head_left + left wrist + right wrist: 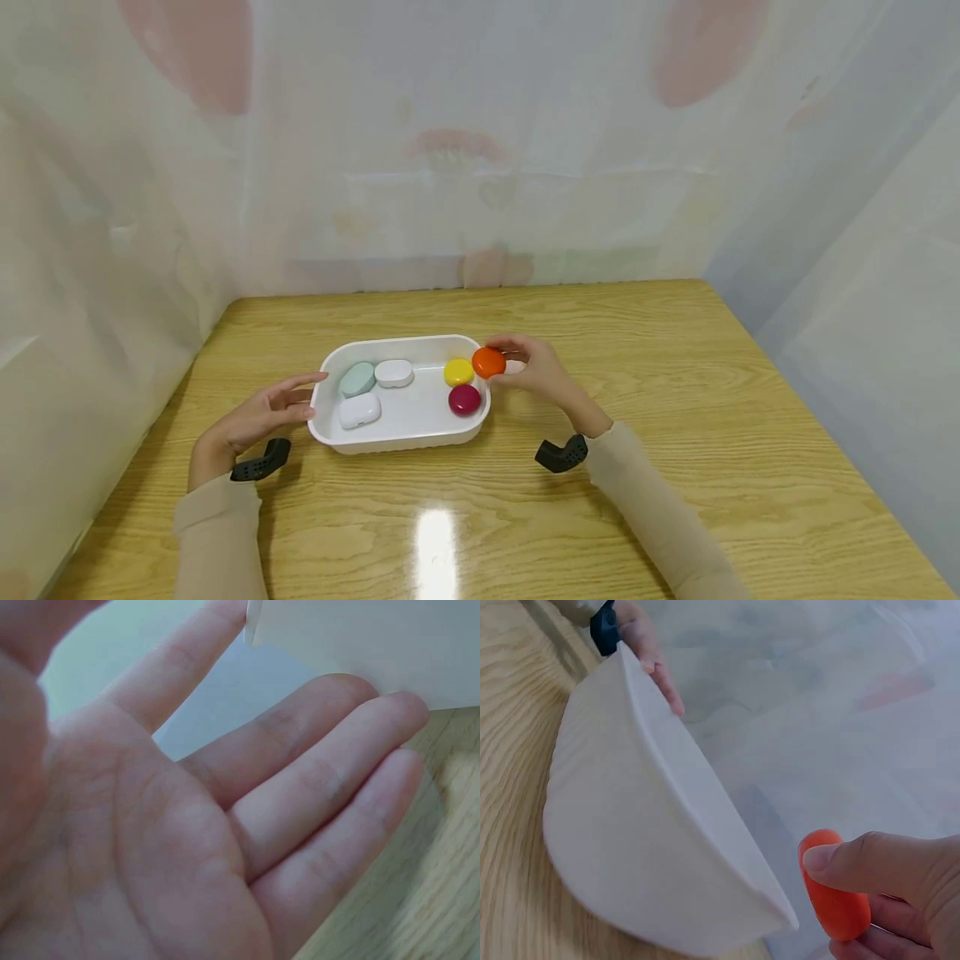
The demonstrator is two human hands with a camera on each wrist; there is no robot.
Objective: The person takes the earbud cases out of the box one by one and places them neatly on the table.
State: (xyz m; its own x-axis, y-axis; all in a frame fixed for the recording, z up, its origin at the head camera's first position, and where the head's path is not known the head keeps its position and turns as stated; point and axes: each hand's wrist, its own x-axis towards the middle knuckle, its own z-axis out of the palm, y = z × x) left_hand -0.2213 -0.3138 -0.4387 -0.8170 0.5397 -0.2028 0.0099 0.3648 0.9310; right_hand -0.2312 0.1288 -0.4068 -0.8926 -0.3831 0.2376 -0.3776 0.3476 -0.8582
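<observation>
My right hand [534,367] pinches a glossy orange rounded disc-like case [489,362] between thumb and fingers, over the right end of a white oblong plastic tub [420,440]. In the right wrist view the orange case [832,900] appears edge-on, beyond the tub's rim, with the thumb on its face. My left hand [262,417] touches the tub's left end with spread, mostly straight fingers; in the left wrist view, the fingers [300,780] lie against its outer wall. Inside the tub's right end are a yellow rounded piece [458,372] and a crimson one [465,400].
On the tub's left side sit a pale green oval case [357,380] and two white earbud-style cases, one farther back [393,373] and one nearer [360,410]. The tub stands on a wood-grain table [615,333]. Patterned pale curtains [480,208] hang behind and beside it.
</observation>
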